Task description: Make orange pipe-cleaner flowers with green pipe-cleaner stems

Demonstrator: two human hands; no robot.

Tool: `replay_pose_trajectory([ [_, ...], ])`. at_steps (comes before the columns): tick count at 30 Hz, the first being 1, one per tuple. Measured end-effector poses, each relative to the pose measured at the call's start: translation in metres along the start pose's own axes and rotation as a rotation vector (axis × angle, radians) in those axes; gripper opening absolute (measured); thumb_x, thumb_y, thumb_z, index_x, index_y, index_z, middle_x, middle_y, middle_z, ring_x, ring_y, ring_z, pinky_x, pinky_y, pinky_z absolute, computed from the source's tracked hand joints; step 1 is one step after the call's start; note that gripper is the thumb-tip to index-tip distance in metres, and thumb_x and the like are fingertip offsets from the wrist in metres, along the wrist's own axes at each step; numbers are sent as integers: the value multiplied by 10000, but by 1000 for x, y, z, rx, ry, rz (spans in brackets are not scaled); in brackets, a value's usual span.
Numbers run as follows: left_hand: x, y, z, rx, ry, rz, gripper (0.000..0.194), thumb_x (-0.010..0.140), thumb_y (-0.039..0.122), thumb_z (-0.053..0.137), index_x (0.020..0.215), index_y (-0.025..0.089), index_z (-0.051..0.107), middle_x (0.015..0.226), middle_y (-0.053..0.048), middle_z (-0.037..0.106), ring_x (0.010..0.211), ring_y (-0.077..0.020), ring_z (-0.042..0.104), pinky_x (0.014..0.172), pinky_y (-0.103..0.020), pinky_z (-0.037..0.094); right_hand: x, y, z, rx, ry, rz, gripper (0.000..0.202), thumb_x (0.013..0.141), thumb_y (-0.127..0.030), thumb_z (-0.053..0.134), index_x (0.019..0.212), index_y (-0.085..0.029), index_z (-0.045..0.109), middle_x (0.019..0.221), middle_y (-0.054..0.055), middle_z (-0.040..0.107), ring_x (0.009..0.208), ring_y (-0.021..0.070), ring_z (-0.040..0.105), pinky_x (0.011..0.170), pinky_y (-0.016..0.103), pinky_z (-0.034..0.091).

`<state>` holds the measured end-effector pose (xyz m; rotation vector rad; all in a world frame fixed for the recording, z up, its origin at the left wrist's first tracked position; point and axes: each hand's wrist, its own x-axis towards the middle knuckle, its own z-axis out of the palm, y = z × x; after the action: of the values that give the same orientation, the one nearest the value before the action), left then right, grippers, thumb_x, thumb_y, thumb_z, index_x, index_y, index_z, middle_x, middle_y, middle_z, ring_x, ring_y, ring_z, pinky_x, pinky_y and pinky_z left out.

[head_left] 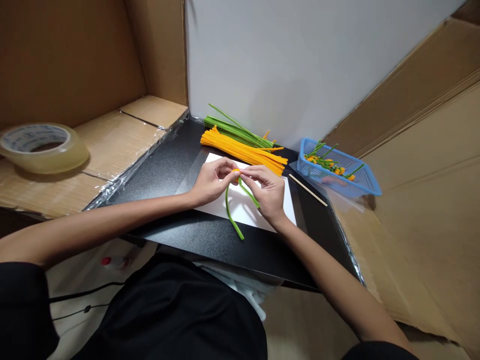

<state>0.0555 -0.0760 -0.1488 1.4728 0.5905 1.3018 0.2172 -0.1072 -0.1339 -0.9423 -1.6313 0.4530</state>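
Over a white sheet (215,204) on the black table, my two hands meet at the fingertips. My left hand (214,181) pinches a small orange piece (236,171). My right hand (267,189) is closed at the same spot, its thumb and forefinger on the top of a green fuzzy stem (249,192). A second green length (230,216) hangs from below my left fingers and curves down past the sheet's front edge. How the orange and green parts join is hidden by the fingers.
Behind the sheet lie an orange bundle (243,149) and a green bundle (234,131) of fuzzy stems. A thin stick (308,190) lies at the right, near a blue basket (337,185) holding small green and orange pieces. Clear tape (71,152) sits on cardboard at left.
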Motion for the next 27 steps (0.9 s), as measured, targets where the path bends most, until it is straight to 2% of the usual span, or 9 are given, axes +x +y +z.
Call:
replay_pose_trajectory([
  [4, 6, -2, -4, 3, 9, -68, 345, 772, 408, 800, 854, 123, 624, 732, -38, 691, 667, -137, 686, 668, -253, 559, 1, 9, -2, -23, -61, 43, 129, 882, -290, 698, 966, -254, 789, 993, 53, 763, 923, 199, 701, 756, 339, 557],
  [6, 13, -2, -8, -28, 59, -111, 355, 745, 397, 822, 861, 125, 627, 729, -37, 702, 682, -144, 690, 683, -265, 567, 1, 17, -3, -26, -82, 96, 198, 904, -291, 652, 1066, -250, 758, 1081, 66, 753, 960, 204, 698, 783, 351, 564],
  [8, 20, 0, -12, -81, 147, -168, 340, 729, 362, 837, 864, 126, 633, 731, -33, 711, 689, -149, 695, 702, -279, 573, -1, 25, -1, -66, -61, 142, 264, 888, -279, 645, 1138, -234, 712, 1091, 76, 741, 906, 198, 696, 762, 350, 572],
  [10, 25, 1, -15, -162, 240, -263, 287, 736, 296, 835, 847, 121, 637, 733, -37, 717, 680, -147, 699, 737, -300, 581, -3, 29, 2, -149, -125, 151, 317, 819, -271, 710, 1129, -215, 678, 1016, 65, 731, 813, 191, 679, 699, 334, 568],
  [12, 26, 2, -16, -274, 304, -375, 213, 755, 216, 813, 811, 109, 637, 749, -56, 725, 688, -143, 707, 795, -315, 586, -7, 27, 5, -226, -245, 118, 353, 762, -275, 776, 1088, -214, 656, 970, 47, 716, 782, 189, 661, 685, 329, 556],
  [14, 24, 1, -14, -382, 317, -451, 149, 778, 155, 777, 779, 97, 640, 770, -76, 730, 725, -138, 713, 837, -302, 580, -9, 20, 8, -246, -284, 62, 347, 777, -284, 784, 1088, -223, 642, 983, 39, 714, 793, 186, 656, 711, 331, 548],
  [17, 20, -1, -9, -454, 291, -481, 126, 765, 115, 771, 767, 93, 648, 775, -68, 726, 748, -128, 705, 832, -278, 571, -9, 11, 8, -189, -189, -14, 258, 858, -274, 724, 1104, -234, 656, 1004, 37, 728, 775, 170, 656, 693, 315, 534],
  [22, 15, -3, -7, -460, 220, -448, 290, 663, 157, 868, 737, 123, 590, 801, -44, 720, 790, -129, 694, 895, -318, 556, -7, 12, 6, -152, -85, -114, 120, 889, -246, 692, 996, -251, 745, 950, 41, 754, 803, 184, 670, 681, 327, 530],
  [27, 14, -3, -8, -454, 190, -425, 379, 620, 183, 907, 736, 140, 548, 740, -7, 702, 786, -126, 702, 928, -337, 548, -6, 14, 10, -125, 12, -4, 92, 867, -272, 706, 927, -250, 772, 943, 49, 729, 881, 193, 659, 644, 303, 517],
])
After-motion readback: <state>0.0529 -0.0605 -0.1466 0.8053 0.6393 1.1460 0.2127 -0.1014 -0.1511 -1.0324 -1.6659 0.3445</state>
